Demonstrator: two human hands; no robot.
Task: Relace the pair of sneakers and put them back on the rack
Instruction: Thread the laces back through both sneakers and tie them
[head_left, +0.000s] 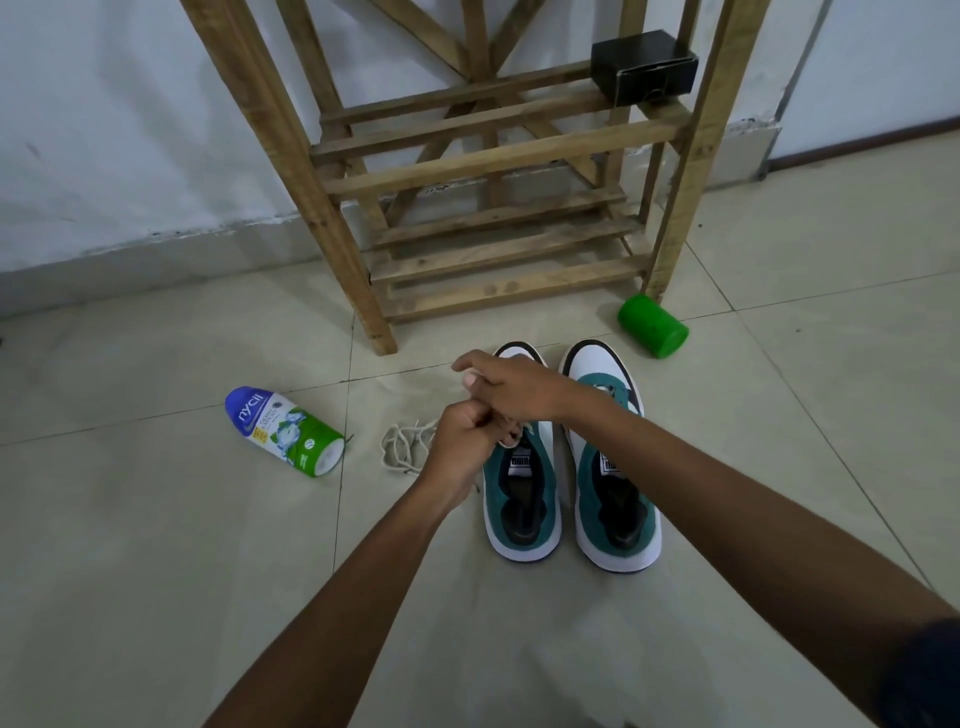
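Observation:
Two teal and white sneakers stand side by side on the tiled floor, toes toward the rack. Over the front of the left sneaker (521, 499) both my hands work a white lace. My left hand (465, 441) is curled into a fist round the lace beside the sneaker's eyelets. Just above it, my right hand (506, 385) pinches the lace with bent fingers. A loose coil of white lace (402, 447) lies on the floor left of the sneaker. No lace shows on the right sneaker (613, 493). The wooden rack (498, 171) stands behind them against the wall.
A white, blue and green powder bottle (285, 431) lies on its side at the left. A green plastic jar (653, 326) lies near the rack's right front leg. A black box (644, 66) sits on the rack's upper shelf at the right.

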